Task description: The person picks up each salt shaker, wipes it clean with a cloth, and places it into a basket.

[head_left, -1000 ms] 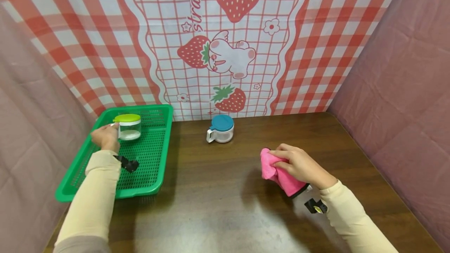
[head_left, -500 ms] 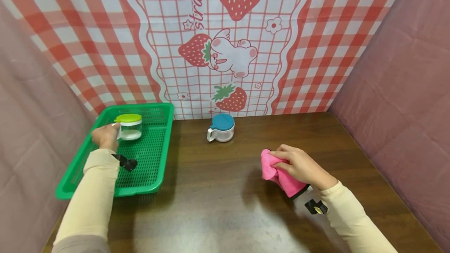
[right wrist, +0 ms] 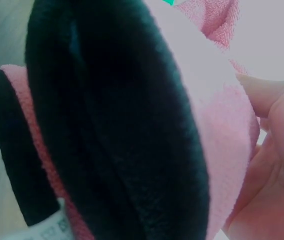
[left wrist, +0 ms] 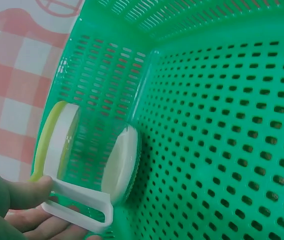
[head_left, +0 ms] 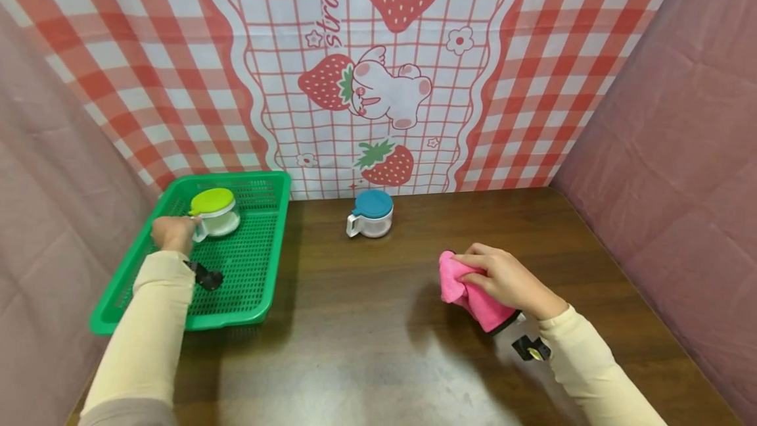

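Where left hand (head_left: 173,232) grips: handle (left wrist: 82,194) of lime-lidded jar (head_left: 220,223), fingers clamped, I judge for control.
Jar: in green basket (head_left: 227,319), near far-left corner.
Right hand (head_left: 507,278): fingers clamped on pink cloth (head_left: 481,304), bunched, likely for purchase, toward right edge of table (head_left: 331,321).

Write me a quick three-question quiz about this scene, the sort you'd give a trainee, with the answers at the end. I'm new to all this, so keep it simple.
1. What does the right hand hold?
a) a spoon
b) a pink cloth
c) a plate

2. True or false: the blue-lidded jar stands on the table, outside the green basket.

3. Fill in the blank: the left hand holds the lime-lidded jar by its ____.

Key: 1. b; 2. true; 3. handle.
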Motion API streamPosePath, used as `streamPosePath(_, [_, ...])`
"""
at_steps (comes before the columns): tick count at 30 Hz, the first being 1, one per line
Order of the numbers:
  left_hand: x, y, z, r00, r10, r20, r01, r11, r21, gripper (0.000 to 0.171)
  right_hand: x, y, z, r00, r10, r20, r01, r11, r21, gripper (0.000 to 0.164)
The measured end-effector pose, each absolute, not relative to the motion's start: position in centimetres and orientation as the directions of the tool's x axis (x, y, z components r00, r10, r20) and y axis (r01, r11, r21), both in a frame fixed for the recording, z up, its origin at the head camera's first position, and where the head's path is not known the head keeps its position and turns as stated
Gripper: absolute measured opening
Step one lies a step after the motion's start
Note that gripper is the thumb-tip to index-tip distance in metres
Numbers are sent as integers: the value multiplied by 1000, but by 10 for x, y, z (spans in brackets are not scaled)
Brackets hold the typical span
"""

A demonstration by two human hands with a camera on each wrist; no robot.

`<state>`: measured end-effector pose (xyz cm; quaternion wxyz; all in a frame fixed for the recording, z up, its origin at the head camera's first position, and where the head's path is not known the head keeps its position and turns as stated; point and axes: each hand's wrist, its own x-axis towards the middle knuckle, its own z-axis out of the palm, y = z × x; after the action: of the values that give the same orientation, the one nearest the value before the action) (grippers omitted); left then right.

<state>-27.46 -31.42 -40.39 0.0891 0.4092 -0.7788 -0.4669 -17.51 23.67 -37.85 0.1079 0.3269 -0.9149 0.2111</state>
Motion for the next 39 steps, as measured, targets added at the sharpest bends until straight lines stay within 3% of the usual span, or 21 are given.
streamPosePath(13, [-265,-323,-401,-697,-669,-257,-601,350,718,61,-175,237,-380,-765,-547,340,-641,702,-312,30])
streamPosePath(24, [-266,-324,-398,-697,-668,-260,-632,401,663,62,-176,237,-381,-763,-551,337,-644,696,-317,30])
streamPosePath(39, [-265,-329,-389,-740,-654,-157,-607,548,576,52,-176,237,-382,-764,-549,338,-642,698,-318,30])
